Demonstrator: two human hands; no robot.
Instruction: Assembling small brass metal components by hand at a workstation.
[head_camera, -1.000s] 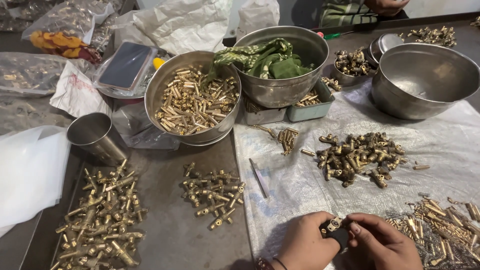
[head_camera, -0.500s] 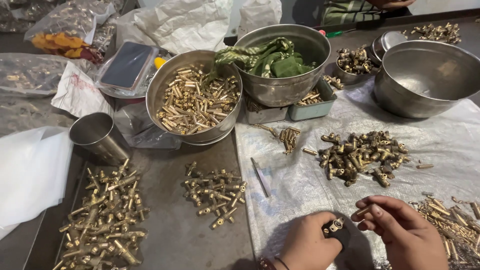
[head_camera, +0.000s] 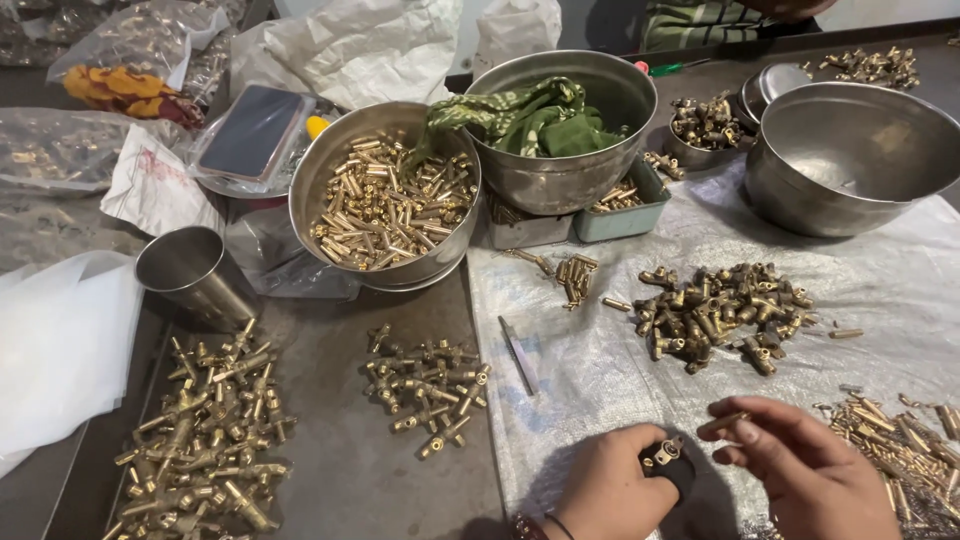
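Everywhere, brass fittings (head_camera: 718, 312) across a grey metal worktable (head_camera: 330, 470).

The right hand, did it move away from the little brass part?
Yes. The right hand has shifted right, away from the left hand and its small brass part, toward the brass pin pile on the cloth.

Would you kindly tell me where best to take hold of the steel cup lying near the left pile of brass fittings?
Probably grip the steel cup around its side wall near the open rim, coming from above: it lies tilted, mouth up-left, with its walls clear of the brass fittings.
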